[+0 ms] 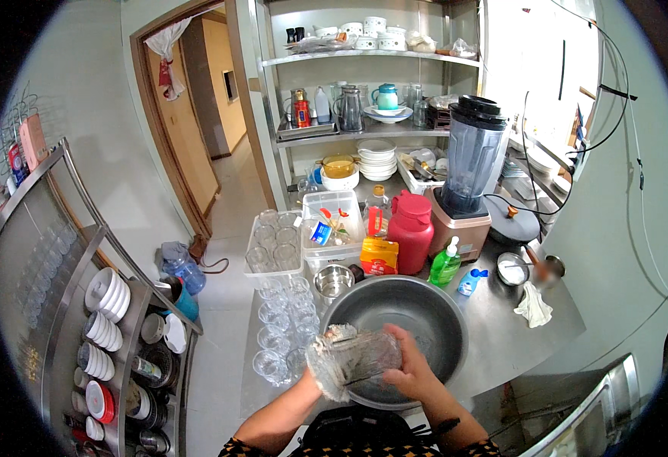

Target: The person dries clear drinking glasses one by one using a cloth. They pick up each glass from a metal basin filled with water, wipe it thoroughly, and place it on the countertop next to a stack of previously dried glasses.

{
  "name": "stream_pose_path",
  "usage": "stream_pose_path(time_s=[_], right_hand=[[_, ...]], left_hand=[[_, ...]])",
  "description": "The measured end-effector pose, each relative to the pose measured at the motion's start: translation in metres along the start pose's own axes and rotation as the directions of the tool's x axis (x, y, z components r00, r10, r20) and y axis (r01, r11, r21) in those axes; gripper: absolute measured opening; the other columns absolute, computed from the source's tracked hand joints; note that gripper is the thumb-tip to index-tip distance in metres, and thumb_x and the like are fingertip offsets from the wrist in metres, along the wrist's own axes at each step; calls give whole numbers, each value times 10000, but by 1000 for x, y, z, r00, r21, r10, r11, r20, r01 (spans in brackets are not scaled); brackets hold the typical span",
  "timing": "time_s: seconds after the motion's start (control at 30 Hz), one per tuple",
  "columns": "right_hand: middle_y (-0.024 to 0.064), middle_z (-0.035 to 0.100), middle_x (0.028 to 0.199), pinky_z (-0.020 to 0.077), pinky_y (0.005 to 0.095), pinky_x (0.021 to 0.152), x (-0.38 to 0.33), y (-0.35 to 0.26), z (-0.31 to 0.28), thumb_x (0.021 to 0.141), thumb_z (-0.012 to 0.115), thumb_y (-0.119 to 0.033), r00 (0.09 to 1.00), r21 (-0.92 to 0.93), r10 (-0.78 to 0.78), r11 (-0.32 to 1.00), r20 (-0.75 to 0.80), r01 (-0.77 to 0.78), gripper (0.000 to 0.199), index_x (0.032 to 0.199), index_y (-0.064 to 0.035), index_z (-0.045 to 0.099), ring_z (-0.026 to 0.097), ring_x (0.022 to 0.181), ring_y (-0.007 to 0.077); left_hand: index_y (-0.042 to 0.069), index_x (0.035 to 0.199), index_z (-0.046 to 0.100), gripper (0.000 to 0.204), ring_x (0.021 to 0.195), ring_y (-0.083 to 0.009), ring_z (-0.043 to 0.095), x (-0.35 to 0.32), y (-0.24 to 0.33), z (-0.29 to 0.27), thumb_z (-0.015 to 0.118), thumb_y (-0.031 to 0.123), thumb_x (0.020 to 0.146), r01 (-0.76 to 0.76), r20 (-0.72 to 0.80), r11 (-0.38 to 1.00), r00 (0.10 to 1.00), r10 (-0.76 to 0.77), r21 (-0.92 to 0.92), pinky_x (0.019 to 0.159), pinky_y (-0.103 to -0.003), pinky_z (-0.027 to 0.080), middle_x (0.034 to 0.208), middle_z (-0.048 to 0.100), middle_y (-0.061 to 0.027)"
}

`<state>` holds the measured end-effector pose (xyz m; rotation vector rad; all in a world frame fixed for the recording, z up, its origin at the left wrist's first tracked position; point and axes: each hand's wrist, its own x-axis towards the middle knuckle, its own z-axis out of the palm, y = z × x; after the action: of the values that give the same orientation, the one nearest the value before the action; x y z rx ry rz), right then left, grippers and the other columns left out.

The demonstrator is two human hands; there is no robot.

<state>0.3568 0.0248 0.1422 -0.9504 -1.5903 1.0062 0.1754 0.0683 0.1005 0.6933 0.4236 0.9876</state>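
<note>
Over the near left rim of a big dark grey basin [448, 335], both my hands hold a crumpled grey cloth [334, 365]. The cloth covers most of my left hand [313, 382], which grips from the left and below. My right hand [408, 364] closes on the bundle's right end, thumb nearest me. A greyish see-through part shows in the bundle; whether it is a glass inside the cloth I cannot tell. Several clear drinking glasses [273, 339] stand just left of the basin, beside my left forearm. A steel bowl [333, 282] sits behind them.
Behind the basin are a red jug [412, 232], a blender [471, 167], a yellow packet [380, 257] and a green pump bottle [445, 263]. A white bin of glasses [273, 268] is at the back left. A white cloth [533, 306] lies right; a dish rack [121, 335] stands far left.
</note>
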Motion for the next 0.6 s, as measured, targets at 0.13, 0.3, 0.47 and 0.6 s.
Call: stream_pose_path(time_s=[0.13,0.3,0.47,0.6], right_hand=[[128,400,1103,356,334,853,2,-8,-6,606,683,-186,968,-271,-244,930,52,249,738,1229,-37,317,408,1031,220],[126,426,1101,418,297,742,4,1,-4,639,656,-173,946,-335,-320,887,56,319,691,1231,-55,320,478,914,199],[79,486,1032,400,206,465,-3,-13,5,697,543,-98,925,401,359,835,122,-377,598,1244,-78,302,503,631,109],[91,467,1063,431,238,574,-1,-14,0,688,562,-106,921,403,362,829,143,-388,620,1248,-68,298,505,749,144]], left_hand=[[1,1086,481,298,905,-195,548,-5,8,19,489,157,832,254,56,967,966,-254,9,798,-297,462,1037,536,-101],[-8,1052,502,268,897,-201,554,-3,-5,2,477,151,837,111,11,994,994,-111,-14,793,-295,462,1003,552,-105],[11,1028,514,266,881,-220,561,5,4,2,410,171,843,14,-59,995,998,-8,100,814,-346,454,983,571,-105],[13,1024,518,266,867,-220,562,1,6,8,424,187,846,5,-57,999,998,-3,33,799,-343,461,985,568,-104]])
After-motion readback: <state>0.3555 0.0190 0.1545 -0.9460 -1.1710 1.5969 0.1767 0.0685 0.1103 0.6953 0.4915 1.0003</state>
